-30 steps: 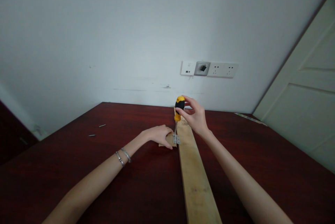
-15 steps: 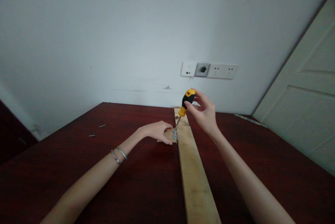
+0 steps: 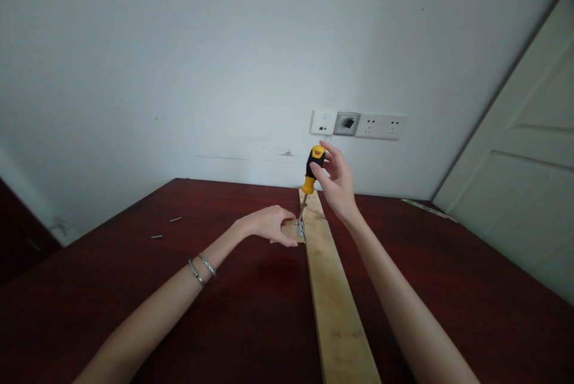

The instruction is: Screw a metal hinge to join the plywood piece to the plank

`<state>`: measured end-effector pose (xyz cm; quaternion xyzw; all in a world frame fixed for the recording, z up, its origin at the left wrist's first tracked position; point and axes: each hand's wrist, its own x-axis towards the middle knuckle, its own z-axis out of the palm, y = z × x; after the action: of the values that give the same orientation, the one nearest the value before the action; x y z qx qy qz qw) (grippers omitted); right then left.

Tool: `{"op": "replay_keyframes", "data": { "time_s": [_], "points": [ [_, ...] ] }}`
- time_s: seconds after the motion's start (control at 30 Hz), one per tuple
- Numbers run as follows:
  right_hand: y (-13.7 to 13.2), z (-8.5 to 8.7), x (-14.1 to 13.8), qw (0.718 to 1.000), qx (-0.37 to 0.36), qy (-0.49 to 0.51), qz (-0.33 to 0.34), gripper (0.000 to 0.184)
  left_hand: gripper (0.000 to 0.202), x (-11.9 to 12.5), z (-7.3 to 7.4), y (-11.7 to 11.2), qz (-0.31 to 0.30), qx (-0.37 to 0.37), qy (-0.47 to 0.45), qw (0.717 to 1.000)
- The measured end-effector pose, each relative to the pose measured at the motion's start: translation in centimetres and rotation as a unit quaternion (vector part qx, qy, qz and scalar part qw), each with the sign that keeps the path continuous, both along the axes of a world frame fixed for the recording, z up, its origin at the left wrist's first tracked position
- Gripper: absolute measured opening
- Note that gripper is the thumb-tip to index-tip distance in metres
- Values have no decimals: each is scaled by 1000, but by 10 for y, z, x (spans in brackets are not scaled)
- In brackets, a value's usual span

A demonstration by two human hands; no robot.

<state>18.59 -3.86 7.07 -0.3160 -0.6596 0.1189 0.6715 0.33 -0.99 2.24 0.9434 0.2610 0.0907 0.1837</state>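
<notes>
My right hand (image 3: 336, 177) grips the black and yellow handle of a screwdriver (image 3: 315, 162), its shaft pointing down and slightly left. The tip meets a small metal hinge or bracket (image 3: 300, 229) beside a long wooden plank (image 3: 334, 288); the exact contact point is too small to make out. Thumb and fingers of my left hand (image 3: 271, 225) are closed around a small wooden block (image 3: 290, 231) that lies against the plank's left side, under the metal piece. Part of the block is hidden by that hand.
Two thin metal pieces, perhaps screws or bits (image 3: 175, 219), lie on the dark red tabletop (image 3: 215, 330) to the left. A pale strip (image 3: 429, 209) rests near the back right edge. Behind stands a white wall with sockets (image 3: 381, 126); a white door (image 3: 533, 174) is at right.
The screwdriver handle and my right hand have shifted left, so the shaft stands more upright. My left hand stays on the block.
</notes>
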Motion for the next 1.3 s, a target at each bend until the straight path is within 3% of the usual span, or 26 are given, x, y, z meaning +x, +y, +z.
{"op": "replay_keyframes", "data": {
  "time_s": [0.2,0.33,0.47,0.63,0.83,1.07,1.17,1.3],
  "points": [
    [-5,4,1,998,16,-29,-57,51,39,0,1,0,-1,19,6,1000],
    [-7,7,7,998,-3,-47,-32,56,37,0,2,-2,-4,0,5,1000],
    [-11,9,7,998,1,-63,-24,51,36,1,3,-5,-3,29,-1,1000],
    [-18,13,3,993,23,-82,-87,50,36,3,3,-7,-7,21,11,1000],
    [-22,16,3,995,14,-96,-22,53,38,4,4,-9,-17,43,-4,999],
    [-25,16,0,989,36,-112,-93,49,36,5,2,-10,-12,22,6,1000],
    [-23,14,0,992,27,-97,-70,56,38,6,2,-10,-12,27,1,1000],
    [-24,14,0,993,21,-103,-53,49,39,6,3,-10,-18,29,-2,999]
  ]
}}
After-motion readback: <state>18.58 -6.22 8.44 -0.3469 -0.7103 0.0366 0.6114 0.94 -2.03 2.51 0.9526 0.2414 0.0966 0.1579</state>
